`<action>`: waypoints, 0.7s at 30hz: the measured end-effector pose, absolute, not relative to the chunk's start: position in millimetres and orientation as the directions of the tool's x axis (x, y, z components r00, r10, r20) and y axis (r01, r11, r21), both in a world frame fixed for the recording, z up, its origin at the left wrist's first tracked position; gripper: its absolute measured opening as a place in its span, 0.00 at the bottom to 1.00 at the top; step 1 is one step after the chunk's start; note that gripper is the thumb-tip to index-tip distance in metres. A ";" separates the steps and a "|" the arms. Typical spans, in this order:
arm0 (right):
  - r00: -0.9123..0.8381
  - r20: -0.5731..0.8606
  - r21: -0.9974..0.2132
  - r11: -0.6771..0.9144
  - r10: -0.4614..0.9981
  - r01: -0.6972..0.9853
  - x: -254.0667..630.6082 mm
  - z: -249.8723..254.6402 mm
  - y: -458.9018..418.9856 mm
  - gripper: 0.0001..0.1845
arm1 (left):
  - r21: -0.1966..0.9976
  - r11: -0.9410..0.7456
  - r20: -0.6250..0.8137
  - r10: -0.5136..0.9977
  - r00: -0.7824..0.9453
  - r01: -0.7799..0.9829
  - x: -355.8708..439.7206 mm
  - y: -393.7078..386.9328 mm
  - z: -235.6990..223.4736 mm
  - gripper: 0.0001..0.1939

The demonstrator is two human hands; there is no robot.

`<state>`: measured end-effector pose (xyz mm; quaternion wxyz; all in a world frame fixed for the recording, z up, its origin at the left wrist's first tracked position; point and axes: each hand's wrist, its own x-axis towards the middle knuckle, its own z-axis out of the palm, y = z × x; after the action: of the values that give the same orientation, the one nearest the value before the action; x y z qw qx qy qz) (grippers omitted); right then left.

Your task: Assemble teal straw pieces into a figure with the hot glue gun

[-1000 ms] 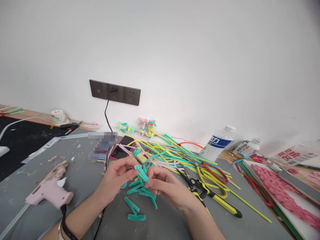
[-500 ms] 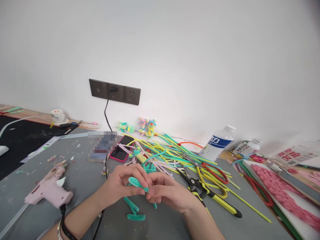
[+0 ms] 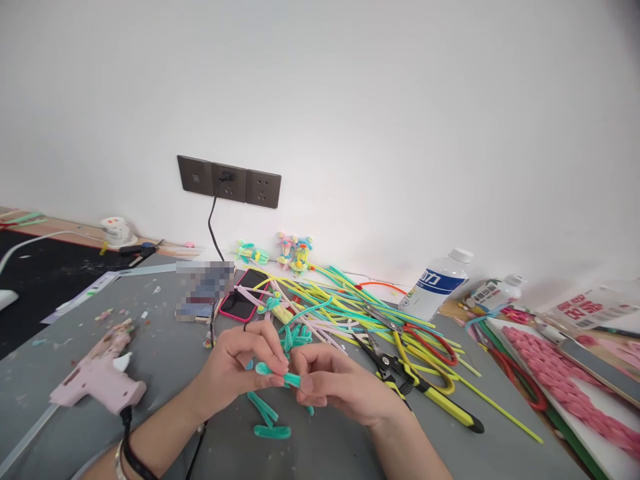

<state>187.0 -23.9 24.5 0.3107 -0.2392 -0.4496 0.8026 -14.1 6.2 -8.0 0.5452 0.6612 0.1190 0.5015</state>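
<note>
A folded teal pipe cleaner (image 3: 263, 369) is pinched above the gray worktop (image 3: 325, 457), gripped at both ends. The left hand (image 3: 239, 363) closes thumb and fingertips on one part of it; the right hand (image 3: 343, 387), fingers curled, nips the other end between thumb and forefinger. Just below lie loose teal pieces (image 3: 273, 432), with a teal cluster (image 3: 299, 335) behind the fingers. Beyond, long yellow, teal and lilac stems (image 3: 320, 293) spread across the surface, a pink-edged phone (image 3: 235, 308) at their left. Black-and-yellow pliers (image 3: 447, 407) and scissors (image 3: 394, 327) rest to the right, near a white-capped bottle (image 3: 433, 287). A pink glue gun (image 3: 103, 380) lies at left; small colorful figures (image 3: 302, 253) stand by the wall (image 3: 350, 133), to the right of and below a dark socket panel (image 3: 200, 177).
</note>
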 end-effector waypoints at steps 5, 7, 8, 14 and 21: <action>-0.688 -0.064 -0.884 -0.361 0.723 -0.297 185.3 23.9 -24.5 0.13 | 0.832 -0.376 0.544 0.694 0.472 -0.407 -14.9 7.6 -8.3 0.08; -0.679 -0.053 -0.886 -0.348 0.732 -0.305 187.4 22.4 -24.4 0.13 | 0.833 -0.352 0.533 0.718 0.448 -0.426 -16.4 9.0 -6.3 0.05; -0.671 -0.048 -0.884 -0.345 0.740 -0.316 189.1 21.5 -24.2 0.13 | 0.832 -0.338 0.523 0.743 0.418 -0.440 -17.4 10.1 -4.7 0.03; -0.614 -0.012 -0.862 -0.320 0.789 -0.394 198.1 19.0 -22.1 0.18 | 0.840 -0.316 0.434 0.879 0.197 -0.440 -19.8 16.4 3.8 0.07; -0.633 -0.064 -0.890 -0.332 0.772 -0.314 192.8 19.7 -20.4 0.13 | 0.897 -0.377 0.443 0.766 0.466 -0.231 -17.5 8.1 0.3 0.18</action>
<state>192.8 -20.4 19.7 0.3492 -0.2481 -0.4607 0.7773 -17.5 8.1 0.3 0.5221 0.6785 0.1970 0.4778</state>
